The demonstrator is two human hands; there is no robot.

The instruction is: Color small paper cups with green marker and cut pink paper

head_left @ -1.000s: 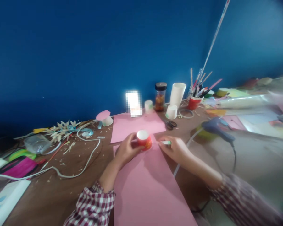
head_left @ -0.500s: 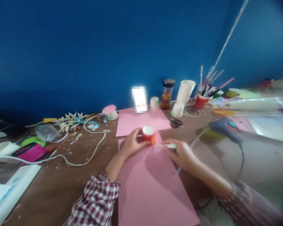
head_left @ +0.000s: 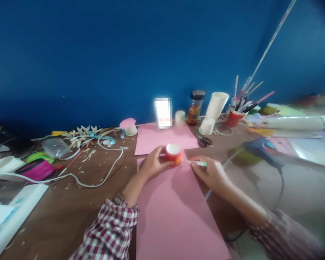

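Note:
A small red paper cup (head_left: 173,154) stands upside down on a long pink paper sheet (head_left: 173,213) on the wooden table (head_left: 70,213). My left hand (head_left: 151,165) is wrapped round the cup's left side and holds it down. My right hand (head_left: 210,172) pinches a pale green pen (head_left: 198,163) whose tip touches the cup's right side at the paper. Both sleeves are red and white checked.
A second pink sheet (head_left: 162,139) lies behind the cup, with black scissors (head_left: 204,141) to its right. White cups (head_left: 206,126), a jar (head_left: 195,108) and a red cup of brushes (head_left: 234,117) line the blue wall. A blue glue gun (head_left: 262,150) sits right; a white cable (head_left: 97,177) and scraps lie left.
The view has shifted slightly, so everything sits a little further right in the frame. Both hands keep the same hold on the cup and the pen.

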